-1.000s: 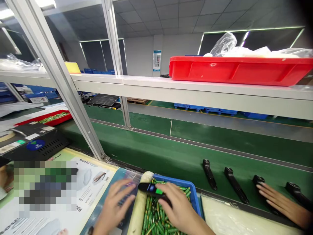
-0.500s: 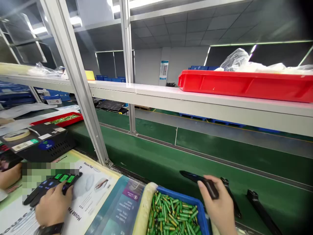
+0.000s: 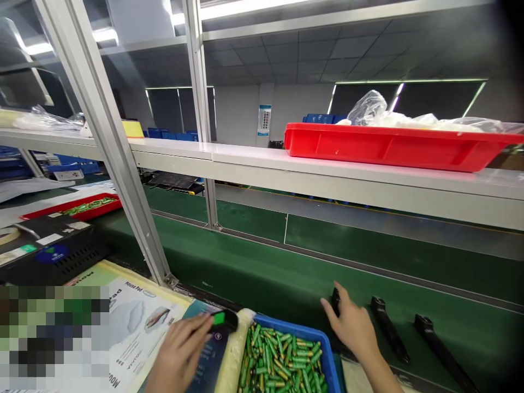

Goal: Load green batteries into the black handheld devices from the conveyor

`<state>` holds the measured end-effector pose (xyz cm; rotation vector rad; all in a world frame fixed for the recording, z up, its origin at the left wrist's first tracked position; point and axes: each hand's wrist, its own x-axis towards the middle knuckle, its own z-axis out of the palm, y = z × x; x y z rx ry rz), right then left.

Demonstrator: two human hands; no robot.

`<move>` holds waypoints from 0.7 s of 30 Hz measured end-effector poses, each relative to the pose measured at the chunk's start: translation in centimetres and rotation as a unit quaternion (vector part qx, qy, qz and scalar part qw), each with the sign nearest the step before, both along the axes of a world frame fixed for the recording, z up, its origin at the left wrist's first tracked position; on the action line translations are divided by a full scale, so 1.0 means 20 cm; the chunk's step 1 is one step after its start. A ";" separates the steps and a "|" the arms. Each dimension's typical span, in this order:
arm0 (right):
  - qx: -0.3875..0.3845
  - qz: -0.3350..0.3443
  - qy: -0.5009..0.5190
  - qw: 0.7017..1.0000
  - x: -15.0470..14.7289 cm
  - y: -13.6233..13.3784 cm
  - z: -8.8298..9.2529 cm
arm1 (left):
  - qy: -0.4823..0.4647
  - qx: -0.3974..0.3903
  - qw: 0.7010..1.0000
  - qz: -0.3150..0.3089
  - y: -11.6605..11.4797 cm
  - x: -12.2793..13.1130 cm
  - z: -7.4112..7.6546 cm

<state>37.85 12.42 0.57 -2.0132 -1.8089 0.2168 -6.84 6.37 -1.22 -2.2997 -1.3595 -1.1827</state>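
A black gadget with a bright green patch was in the left hand. The fingers were closed around it, and it was up over the blue printed sheet, close to a fat cream roll.

The right hand was over at the green belt. Its thumb and pointing finger were on two sides of a second black gadget. Most of that one was hidden by the hand, so I could not tell if the hand held it tight or just loosely. Two more black gadgets lay on the belt to the right, apart from each other and both at a slant.

Between the two hands, nearer the front, was a blue bin full of little green tubes with gold ends. The cream roll ran along its left side. Farther left was a big printed mat, and past it a black box and a red tray of green bits.

Up on the white shelf sat a red bin with clear plastic bags.
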 end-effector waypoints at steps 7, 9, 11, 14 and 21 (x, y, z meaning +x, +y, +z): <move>-0.030 0.417 0.117 0.901 -0.57 -0.40 0.24 | -0.020 -0.020 0.987 -0.159 -0.11 0.36 0.11; 0.072 0.380 0.101 0.917 -0.59 -0.43 0.16 | -0.058 -0.032 0.992 -0.106 -0.09 0.24 0.07; 0.199 0.315 0.107 0.922 -0.56 -0.41 0.08 | -0.096 -0.042 0.994 0.015 -0.05 0.05 0.03; 0.250 0.289 0.105 0.918 -0.57 -0.37 0.05 | -0.100 -0.063 0.963 0.241 0.02 -0.31 0.00; 0.118 0.182 0.196 0.956 -0.48 -0.29 0.24 | 0.026 -0.287 0.792 0.539 0.04 -0.88 -0.05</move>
